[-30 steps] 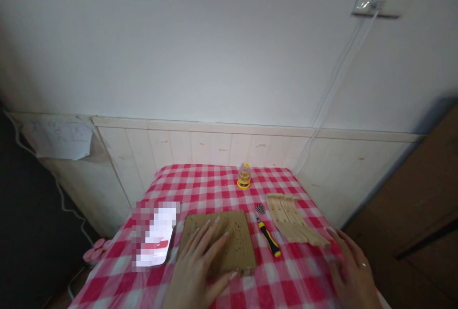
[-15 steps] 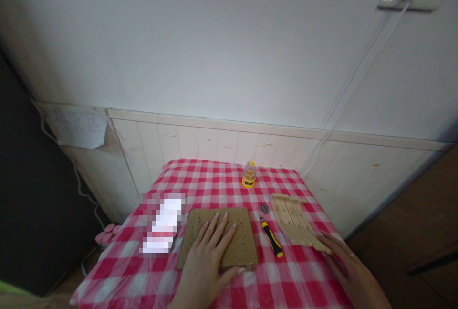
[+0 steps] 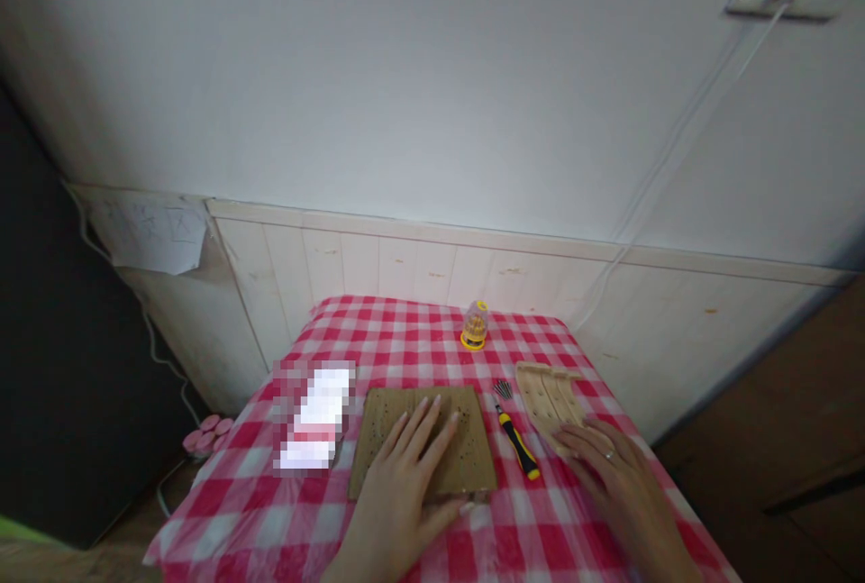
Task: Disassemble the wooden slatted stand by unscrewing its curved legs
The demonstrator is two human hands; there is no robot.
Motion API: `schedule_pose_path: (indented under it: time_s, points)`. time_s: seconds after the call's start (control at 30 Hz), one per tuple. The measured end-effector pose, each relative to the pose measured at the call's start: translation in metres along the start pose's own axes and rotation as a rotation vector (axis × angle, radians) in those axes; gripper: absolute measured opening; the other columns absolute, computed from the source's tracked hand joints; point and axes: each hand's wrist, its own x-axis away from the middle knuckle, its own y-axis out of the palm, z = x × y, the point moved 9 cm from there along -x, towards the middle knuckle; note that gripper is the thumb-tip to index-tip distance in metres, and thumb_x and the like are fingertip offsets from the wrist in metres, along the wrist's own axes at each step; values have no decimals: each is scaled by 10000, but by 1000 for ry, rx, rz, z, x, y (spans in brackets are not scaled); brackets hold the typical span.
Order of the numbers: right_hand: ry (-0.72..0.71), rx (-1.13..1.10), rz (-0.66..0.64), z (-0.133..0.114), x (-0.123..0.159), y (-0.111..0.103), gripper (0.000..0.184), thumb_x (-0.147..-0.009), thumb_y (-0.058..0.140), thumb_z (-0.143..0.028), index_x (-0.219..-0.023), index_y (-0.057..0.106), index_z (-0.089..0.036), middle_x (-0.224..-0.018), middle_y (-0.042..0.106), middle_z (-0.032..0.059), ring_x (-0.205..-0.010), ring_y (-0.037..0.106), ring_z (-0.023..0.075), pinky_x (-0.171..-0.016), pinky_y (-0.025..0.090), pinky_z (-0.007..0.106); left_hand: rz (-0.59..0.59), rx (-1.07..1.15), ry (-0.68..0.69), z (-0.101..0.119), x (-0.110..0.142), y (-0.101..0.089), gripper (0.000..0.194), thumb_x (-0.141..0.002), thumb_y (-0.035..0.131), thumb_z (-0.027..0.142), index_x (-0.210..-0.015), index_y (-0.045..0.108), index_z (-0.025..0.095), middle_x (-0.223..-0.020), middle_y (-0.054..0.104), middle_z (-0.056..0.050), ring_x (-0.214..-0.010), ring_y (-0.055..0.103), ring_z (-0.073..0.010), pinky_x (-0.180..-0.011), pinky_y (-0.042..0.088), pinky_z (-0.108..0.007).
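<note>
My left hand [image 3: 405, 475] lies flat with its fingers spread on a square of brown cardboard [image 3: 466, 452] dotted with small holes. On the right, my right hand [image 3: 612, 470], with a ring on one finger, rests over the near end of a pale wooden piece [image 3: 549, 394] with grooves and small holes. Its fingers are stretched out; part of the wood is hidden beneath them. Between the two lies a black and yellow screwdriver [image 3: 519, 445], tip pointing away from me. Several small screws [image 3: 502, 389] sit in a bunch just beyond that tip.
A clear, yellow-based case of screwdriver bits [image 3: 475, 327] stands at the back of the table. A blurred-out white item [image 3: 317, 421] lies left of the cardboard. The red checked tablecloth [image 3: 398, 331] meets the wall behind. Pink round objects [image 3: 206, 434] are low at the left.
My right hand has moved left and inward, from the wooden piece's edge to over its near end. My left hand stays on the cardboard. The whole view has shifted slightly.
</note>
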Motion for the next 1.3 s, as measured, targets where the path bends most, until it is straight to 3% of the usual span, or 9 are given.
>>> schedule_pose_path:
  time_s: [0.23, 0.37, 0.57, 0.67, 0.77, 0.87, 0.97, 1.17, 1.3]
  points:
    - [0, -55, 37, -2, -12, -7, 329, -974, 484, -282, -1051, 804, -283, -1039, 821, 52, -998, 748, 274, -845, 606, 438, 201, 16, -139, -35, 39, -34, 644, -970, 619, 383, -1568, 383, 337, -1617, 452, -55, -1475, 437, -333, -1153, 464, -567]
    - [36, -66, 117, -4, -18, -17, 356, -1003, 458, -351, -1058, 792, -245, -1014, 812, 84, -965, 749, 282, -833, 618, 443, 270, 53, -259, -62, 61, -37, 604, -987, 584, 366, -1556, 384, 341, -1627, 431, -62, -1479, 431, -333, -1123, 496, -559]
    - [151, -179, 256, -19, -27, -37, 312, -1019, 450, -332, -1086, 731, -216, -1034, 797, 109, -905, 773, 266, -782, 639, 377, 282, 188, -283, -71, 74, -39, 572, -1023, 521, 322, -1562, 333, 360, -1623, 421, -76, -1471, 449, -308, -1116, 515, -537]
    - [199, -248, 382, -49, -39, -54, 307, -1031, 448, -316, -1247, 657, -255, -1068, 800, 97, -917, 785, 266, -796, 647, 371, 300, 248, -329, -75, 76, -42, 573, -1045, 473, 302, -1581, 281, 363, -1664, 343, -75, -1513, 383, -314, -1144, 481, -560]
    - [-47, -430, 453, -115, -61, -66, 364, -1039, 434, -230, -1370, 581, -266, -1122, 800, 92, -1014, 779, 240, -835, 656, 340, 318, 312, -361, -82, 74, -39, 545, -1080, 336, 223, -1596, 248, 375, -1695, 274, -51, -1554, 303, -281, -1188, 435, -545]
    - [-222, -561, 349, -177, -83, -58, 444, -1033, 441, -143, -1460, 510, -242, -1197, 784, 87, -1097, 754, 204, -906, 643, 309, 309, 381, -354, -88, 72, -28, 546, -1088, 271, 191, -1607, 244, 358, -1707, 252, -41, -1567, 274, -249, -1224, 402, -497]
    - [-316, -567, 265, -218, -94, -45, 455, -1018, 436, -85, -1441, 550, -205, -1222, 775, 90, -1137, 732, 180, -959, 607, 254, 313, 441, -410, -98, 74, -18, 509, -1100, 270, 225, -1591, 299, 356, -1690, 308, -25, -1556, 305, -238, -1229, 395, -505]
    - [-407, -484, 176, -241, -98, -25, 353, -998, 485, -84, -1237, 723, -188, -1189, 785, 76, -1133, 732, 186, -1020, 552, 234, 204, 517, -284, -90, 69, -10, 523, -1100, 318, 401, -1616, 258, 341, -1700, 286, -45, -1552, 311, -273, -1225, 392, -511]
    - [-385, -535, 155, -240, -100, -18, 358, -1026, 426, -115, -1213, 725, -175, -1177, 789, 83, -1148, 724, 181, -1019, 548, 224, 194, 508, -208, -84, 65, -17, 594, -1077, 200, 574, -1627, 223, 350, -1711, 251, -40, -1560, 287, -290, -1227, 373, -533]
